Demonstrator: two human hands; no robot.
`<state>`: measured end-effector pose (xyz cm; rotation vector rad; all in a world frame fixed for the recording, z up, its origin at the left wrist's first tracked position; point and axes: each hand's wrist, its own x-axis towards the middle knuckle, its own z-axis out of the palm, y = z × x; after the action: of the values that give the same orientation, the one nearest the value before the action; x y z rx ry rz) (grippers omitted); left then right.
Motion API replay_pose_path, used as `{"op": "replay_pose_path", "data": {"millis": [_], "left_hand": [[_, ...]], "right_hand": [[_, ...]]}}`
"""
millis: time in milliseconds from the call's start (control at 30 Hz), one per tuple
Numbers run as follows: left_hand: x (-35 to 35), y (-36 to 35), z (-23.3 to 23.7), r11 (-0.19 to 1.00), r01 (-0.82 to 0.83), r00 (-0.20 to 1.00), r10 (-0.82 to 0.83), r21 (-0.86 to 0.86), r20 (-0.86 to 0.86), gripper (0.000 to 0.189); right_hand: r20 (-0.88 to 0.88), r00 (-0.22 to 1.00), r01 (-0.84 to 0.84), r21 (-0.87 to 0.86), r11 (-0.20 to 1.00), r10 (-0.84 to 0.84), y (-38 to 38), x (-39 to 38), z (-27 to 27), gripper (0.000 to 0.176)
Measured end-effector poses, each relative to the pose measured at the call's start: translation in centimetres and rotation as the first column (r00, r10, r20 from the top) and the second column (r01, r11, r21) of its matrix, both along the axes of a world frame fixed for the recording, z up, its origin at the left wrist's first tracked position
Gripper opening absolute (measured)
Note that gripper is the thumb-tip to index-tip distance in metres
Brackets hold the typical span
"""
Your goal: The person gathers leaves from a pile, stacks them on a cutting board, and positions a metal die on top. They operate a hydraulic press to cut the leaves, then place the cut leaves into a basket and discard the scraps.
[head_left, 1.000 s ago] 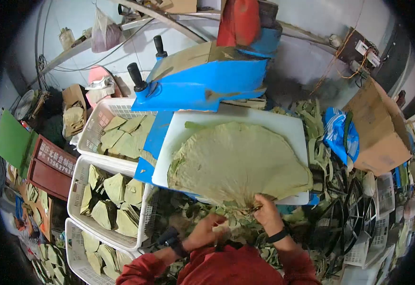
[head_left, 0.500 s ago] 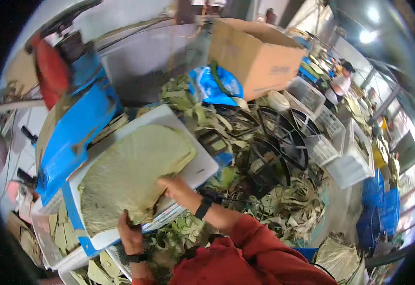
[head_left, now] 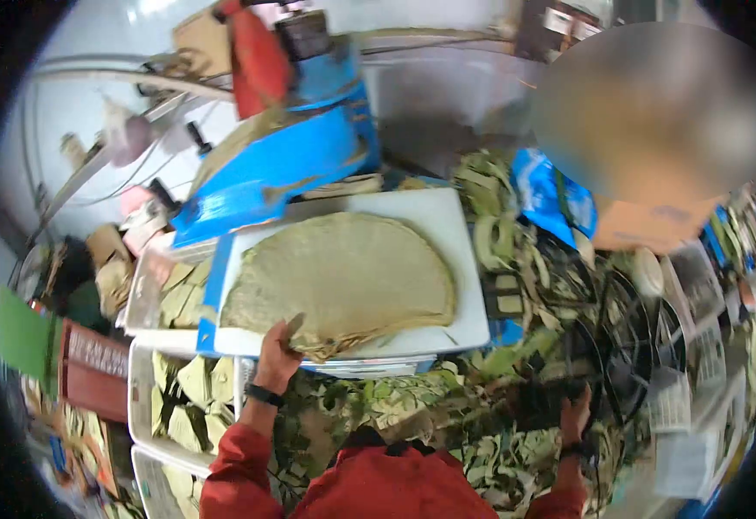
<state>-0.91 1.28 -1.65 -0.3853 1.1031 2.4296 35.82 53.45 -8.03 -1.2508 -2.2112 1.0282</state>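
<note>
A half-round stack of large, dry, grey-green folded leaves [head_left: 343,272], lotus leaves by their look, lies flat on a white board [head_left: 468,294] with a blue left edge. My left hand [head_left: 277,359] grips the stack's near left rim, thumb on top and the other fingers mostly hidden. Off to the right, away from the board, my right hand [head_left: 575,413] is held low with nothing visible in it. Its fingers look stretched out, though slightly blurred. It is nearest to a black spoked plastic frame [head_left: 607,346].
Behind the board stands a blue machine [head_left: 274,173] with black handles. White crates [head_left: 140,389] of cut leaf pieces line the left. Leaf scraps [head_left: 395,402] cover the area below the board. At right are a blue bag [head_left: 555,195], a cardboard box [head_left: 654,223] and pale plastic crates [head_left: 689,415].
My view has swung left, so the board and machine sit further right in it. My right hand has let go of the leaf stack and moved right; my left hand stays at its rim.
</note>
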Motion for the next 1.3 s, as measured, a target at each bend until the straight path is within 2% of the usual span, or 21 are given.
{"op": "replay_pose_path", "data": {"millis": [67, 133, 267, 400, 433, 500, 533, 567, 600, 667, 767, 833, 867, 933, 1000, 1033, 1067, 1167, 1233, 1267, 1300], "left_hand": [[1.6, 1.5, 4.8, 0.981, 0.018, 0.998, -0.029, 0.193, 0.052, 0.042], [1.3, 0.7, 3.3, 0.987, -0.051, 0.998, 0.046, 0.155, 0.032, 0.039], [0.1, -0.3, 0.2, 0.989, -0.143, 0.988, 0.146, -0.048, 0.055, 0.023], [0.4, -0.2, 1.3, 0.994, -0.001, 1.000, 0.001, 0.112, -0.002, 0.018], [0.2, -0.1, 0.7, 0.992, 0.000, 0.999, -0.004, 0.127, 0.032, 0.016], [-0.4, -0.5, -1.9, 0.998, -0.041, 0.993, 0.034, 0.057, 0.117, 0.013], [0.0, -0.3, -1.1, 0.994, -0.032, 0.988, 0.016, 0.102, 0.155, 0.016], [0.7, -0.1, 0.9, 0.999, -0.020, 0.994, 0.017, 0.026, 0.108, 0.016], [1.1, 0.1, 2.4, 0.999, -0.013, 0.998, 0.017, -0.052, 0.064, 0.016], [0.9, 0.5, 2.3, 0.996, -0.083, 0.968, 0.087, -0.026, 0.235, 0.020], [1.1, -0.2, 3.4, 0.998, -0.051, 0.970, 0.060, -0.044, 0.236, 0.027], [1.3, 0.0, 5.3, 0.991, -0.040, 0.975, 0.067, -0.127, 0.211, 0.032], [1.3, -0.1, 3.2, 0.985, -0.023, 0.977, 0.058, -0.169, 0.206, 0.033], [1.2, 0.0, 0.0, 0.994, -0.090, 0.975, 0.100, -0.063, 0.196, 0.030], [1.0, -0.2, -0.1, 0.994, -0.105, 0.968, 0.093, 0.040, 0.233, 0.027], [1.2, -0.5, 1.4, 0.992, -0.091, 0.960, 0.065, 0.086, 0.271, 0.024], [0.5, -1.7, -0.1, 0.980, 0.094, 0.959, -0.136, 0.176, 0.247, 0.023], [1.1, -1.1, 1.8, 0.950, 0.122, 0.986, -0.148, -0.287, -0.073, 0.027], [0.5, -1.6, 0.9, 0.904, 0.122, 0.977, -0.183, -0.410, -0.114, 0.028], [-0.1, -2.6, -0.6, 0.956, 0.110, 0.991, -0.127, -0.272, -0.045, 0.028], [-0.1, -2.9, -1.5, 0.989, 0.075, 0.997, -0.072, -0.128, 0.029, 0.029]], "right_hand": [[-0.104, 0.994, -0.035, -0.121, 0.992, 0.023, 0.8, 0.4, 1.7, 0.060], [-0.165, 0.984, -0.099, -0.162, 0.982, 0.072, 1.2, 0.5, 3.2, 0.056], [-0.144, 0.887, -0.374, 0.337, 0.864, 0.440, -2.8, -6.6, 10.6, 0.052], [0.094, 0.649, -0.696, 0.474, 0.539, 0.755, -12.0, -19.7, 19.2, 0.053], [0.098, 0.614, -0.777, 0.248, 0.578, 0.783, -15.2, -22.8, 21.7, 0.051], [0.103, 0.464, -0.885, 0.093, 0.456, 0.880, -19.3, -29.1, 21.7, 0.048], [0.092, 0.345, -0.925, 0.199, 0.322, 0.934, -21.3, -32.0, 21.7, 0.050], [0.148, 0.302, -0.953, 0.074, 0.293, 0.942, -23.3, -34.6, 21.8, 0.051], [0.164, 0.248, -0.964, 0.142, 0.226, 0.955, -24.5, -36.9, 20.9, 0.052], [0.227, 0.177, -0.978, 0.148, 0.146, 0.958, -26.9, -40.6, 20.2, 0.051], [0.197, 0.111, -0.971, 0.233, 0.063, 0.974, -28.4, -44.6, 17.4, 0.055], [0.375, 0.089, -0.987, 0.158, 0.031, 0.923, -29.5, -45.3, 17.0, 0.055], [0.466, 0.100, -0.991, 0.124, 0.047, 0.879, -29.5, -45.1, 17.1, 0.056], [0.387, 0.082, -0.975, 0.222, -0.007, 0.918, -28.9, -45.2, 15.1, 0.057], [0.348, 0.094, -0.983, 0.183, 0.031, 0.933, -28.7, -44.8, 15.0, 0.054], [0.260, 0.156, -0.933, 0.355, 0.056, 0.953, -28.7, -44.8, 13.4, 0.055], [0.170, 0.181, -0.851, 0.522, 0.067, 0.969, -28.0, -44.5, 12.2, 0.056], [-0.073, 0.327, -0.646, 0.710, 0.279, 0.942, -25.2, -40.5, 13.7, 0.053], [-0.008, 0.496, -0.710, 0.573, 0.410, 0.868, -19.9, -36.5, 14.0, 0.045], [-0.188, 0.505, -0.643, 0.568, 0.513, 0.842, -16.2, -34.6, 12.5, 0.038], [-0.045, 0.688, -0.625, 0.469, 0.623, 0.724, -12.7, -31.8, 12.9, 0.035]]}}
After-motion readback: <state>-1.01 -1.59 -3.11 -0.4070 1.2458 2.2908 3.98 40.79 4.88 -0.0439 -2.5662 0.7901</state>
